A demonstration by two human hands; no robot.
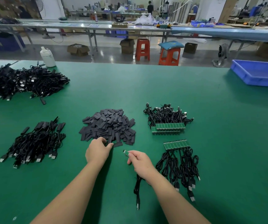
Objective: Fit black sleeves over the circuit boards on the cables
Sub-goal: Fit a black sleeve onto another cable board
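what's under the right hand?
The right hand pinches a small green circuit board that sticks out past its fingers. A black cable trails from below the wrist across the green table. Where board meets cable is covered.

Heaped at table centre: pile of flat black sleeves (108, 126), loosely overlapping, one sleeve (117, 144) lying apart at the near edge. Held just above the green surface: small green circuit board (126, 152), tilted, its black cable (137, 189) trailing toward the near side and ending in a USB plug. To the right: two bundles of unsleeved cables (178, 164), boards lined in neat rows (168, 127). To the left: bundle of sleeved cables (36, 141); far left, a larger heap (20, 81).
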